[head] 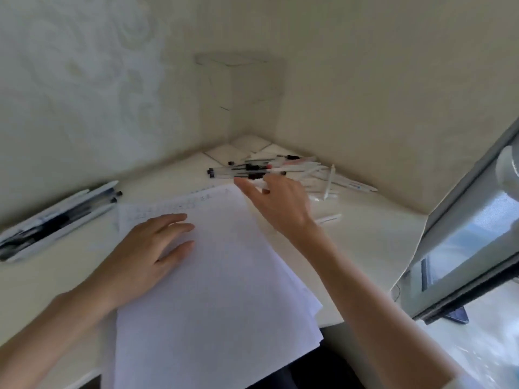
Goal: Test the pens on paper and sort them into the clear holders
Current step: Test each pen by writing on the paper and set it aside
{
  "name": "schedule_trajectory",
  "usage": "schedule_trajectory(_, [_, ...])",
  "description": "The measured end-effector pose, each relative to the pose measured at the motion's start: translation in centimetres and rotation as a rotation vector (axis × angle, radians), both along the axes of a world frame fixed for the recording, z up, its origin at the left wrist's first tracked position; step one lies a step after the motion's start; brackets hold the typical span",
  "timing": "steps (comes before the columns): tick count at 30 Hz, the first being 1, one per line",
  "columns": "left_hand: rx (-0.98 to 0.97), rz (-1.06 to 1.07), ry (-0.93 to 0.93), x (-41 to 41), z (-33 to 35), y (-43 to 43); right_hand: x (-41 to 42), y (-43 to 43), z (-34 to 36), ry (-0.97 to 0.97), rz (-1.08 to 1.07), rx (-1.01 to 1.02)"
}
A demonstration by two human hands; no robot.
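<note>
A stack of white paper lies on the pale desk in front of me, with faint marks near its top edge. My left hand rests flat on the paper's left part, fingers straight. My right hand reaches over the paper's far edge to a pile of pens in the corner, thumb spread and fingertips at the nearest pens; no closed grip shows. A clear holder at the left lies low along the wall and holds several dark and white pens. A second clear holder stands upright in the corner, barely visible.
Two walls meet behind the pen pile. A window frame closes off the desk's right side. A loose white pen lies just right of my right wrist. The desk's near edge ends under the paper.
</note>
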State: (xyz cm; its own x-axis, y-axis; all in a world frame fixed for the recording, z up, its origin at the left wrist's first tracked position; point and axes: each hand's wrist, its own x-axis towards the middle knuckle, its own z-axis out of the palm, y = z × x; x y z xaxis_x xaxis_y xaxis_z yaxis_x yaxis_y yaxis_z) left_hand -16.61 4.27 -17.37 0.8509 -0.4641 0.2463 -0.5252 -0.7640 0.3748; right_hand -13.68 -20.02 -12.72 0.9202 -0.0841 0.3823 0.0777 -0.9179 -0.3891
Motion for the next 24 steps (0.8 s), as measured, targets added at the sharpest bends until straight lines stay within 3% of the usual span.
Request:
schedule_trajectory(6, [0.022, 0.050, -0.031, -0.8, -0.8, 2.1, 2.1, 5.6, -1.9, -0.317, 0.216, 0.027])
schedule_trajectory(9, [0.051, 0.055, -0.065, -0.8, -0.9, 1.8, 3.6, 7.2, -2.2, -0.356, 0.337, -0.005])
schedule_trajectory(12, [0.062, 0.066, -0.036, -1.0, -1.0, 1.8, 4.5, 8.9, -1.8, -0.407, 0.437, 0.149])
schedule_trajectory(15, [0.068, 0.074, -0.026, -1.1, -1.0, 1.9, 4.4, 10.1, -1.0, -0.339, 0.485, 0.488])
schedule_trajectory(18, [0.071, 0.078, -0.025, -0.9, -1.0, 1.9, 3.8, 10.2, -0.9, -0.112, 0.413, 0.787])
schedule_trajectory(20, [0.074, 0.072, -0.025, -0.9, -1.0, 1.9, 3.4, 10.2, -1.2, 0.075, 0.378, 0.887])
schedule_trajectory(24, [0.102, 0.061, -0.025, -0.8, -1.2, 1.9, 3.4, 10.0, -1.2, 0.173, 0.315, 0.974])
